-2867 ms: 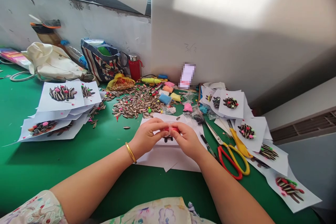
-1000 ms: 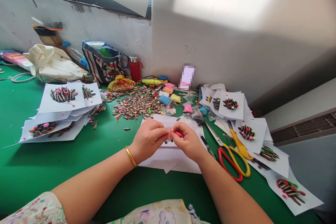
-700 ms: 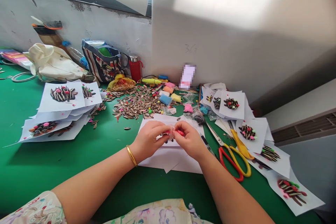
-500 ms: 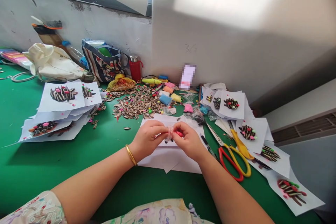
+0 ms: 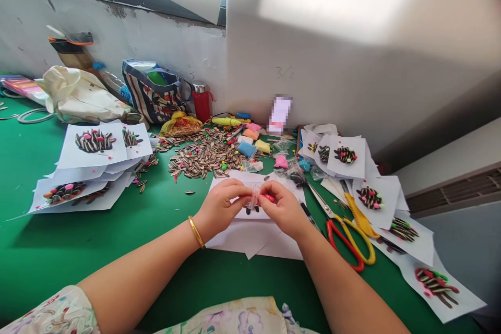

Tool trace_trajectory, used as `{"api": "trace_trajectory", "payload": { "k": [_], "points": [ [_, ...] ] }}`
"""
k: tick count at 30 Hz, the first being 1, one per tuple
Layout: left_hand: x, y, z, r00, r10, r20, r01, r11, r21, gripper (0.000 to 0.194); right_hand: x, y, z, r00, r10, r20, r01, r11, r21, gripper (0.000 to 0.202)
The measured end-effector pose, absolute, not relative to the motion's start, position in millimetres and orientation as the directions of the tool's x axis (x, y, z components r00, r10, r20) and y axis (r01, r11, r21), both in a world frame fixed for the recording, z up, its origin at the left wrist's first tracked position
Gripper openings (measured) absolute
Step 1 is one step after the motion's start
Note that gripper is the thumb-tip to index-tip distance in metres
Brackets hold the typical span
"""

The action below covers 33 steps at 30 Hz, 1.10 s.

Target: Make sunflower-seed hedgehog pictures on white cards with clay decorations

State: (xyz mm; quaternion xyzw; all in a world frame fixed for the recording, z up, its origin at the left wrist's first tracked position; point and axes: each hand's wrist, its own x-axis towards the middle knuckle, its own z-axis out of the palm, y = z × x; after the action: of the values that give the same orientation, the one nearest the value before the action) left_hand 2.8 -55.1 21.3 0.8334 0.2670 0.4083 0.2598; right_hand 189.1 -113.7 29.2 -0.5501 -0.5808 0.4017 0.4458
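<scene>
Pinched the crinkled, clear plastic wrapper [image 5: 254, 197] between the thumb and forefinger of the left hand [image 5: 221, 207] and, from the other side, those of the right hand [image 5: 282, 210], low over the white paper sheets [image 5: 245, 240]. Showed the small, shiny red lump [image 5: 269, 198] beside the right fingertips, partly covered; could not tell how firmly it was clasped there. Had small, dark oval pieces [image 5: 252, 210] just beneath, on the paper.

Looked very light and limp (a judgement from the crumpled film), apt to slip or tear if tugged hard. Seemed best taken by the gathered plastic, with the red lump steadied gently at its side, being probably soft and easily dented.

Saw the striped sunflower seeds [image 5: 201, 159] heaped beyond the left hand, and the metal scissors with red and yellow handles [image 5: 332, 215] at the right, near the wrist, untouched on the green tabletop [image 5: 156, 250].
</scene>
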Motion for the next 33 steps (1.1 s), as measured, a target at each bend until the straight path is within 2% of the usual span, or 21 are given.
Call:
{"api": "trace_trajectory", "payload": {
  "k": [5, 13, 20, 28, 33],
  "points": [
    [3.2, -54.7, 17.1, 0.518, 0.661, 0.543, 0.215, -0.715, 0.665, 0.021, 191.1, -113.8, 30.5, 0.024, 0.998, 0.061, 0.214, 0.055, -0.975, 0.010],
    [2.5, -54.7, 16.7, 0.490, 0.665, 0.564, 0.260, -0.729, 0.633, 0.012, 188.4, -113.4, 28.3, -0.012, 0.996, 0.089, 0.248, 0.089, -0.965, 0.009],
    [4.5, -55.0, 18.2, 0.490, 0.710, 0.507, 0.234, -0.667, 0.708, 0.013, 189.7, -113.0, 27.8, 0.020, 0.998, 0.055, 0.178, 0.051, -0.983, 0.012],
    [2.2, -55.5, 19.8, 0.496, 0.767, 0.408, 0.322, -0.599, 0.733, 0.008, 188.3, -114.0, 29.2, 0.001, 0.999, 0.047, 0.220, 0.046, -0.974, 0.011],
    [2.8, -55.2, 22.0, 0.489, 0.759, 0.430, 0.264, -0.599, 0.756, 0.007, 188.7, -113.5, 27.8, -0.006, 0.999, 0.048, 0.207, 0.048, -0.977, 0.011]
  ]
}}
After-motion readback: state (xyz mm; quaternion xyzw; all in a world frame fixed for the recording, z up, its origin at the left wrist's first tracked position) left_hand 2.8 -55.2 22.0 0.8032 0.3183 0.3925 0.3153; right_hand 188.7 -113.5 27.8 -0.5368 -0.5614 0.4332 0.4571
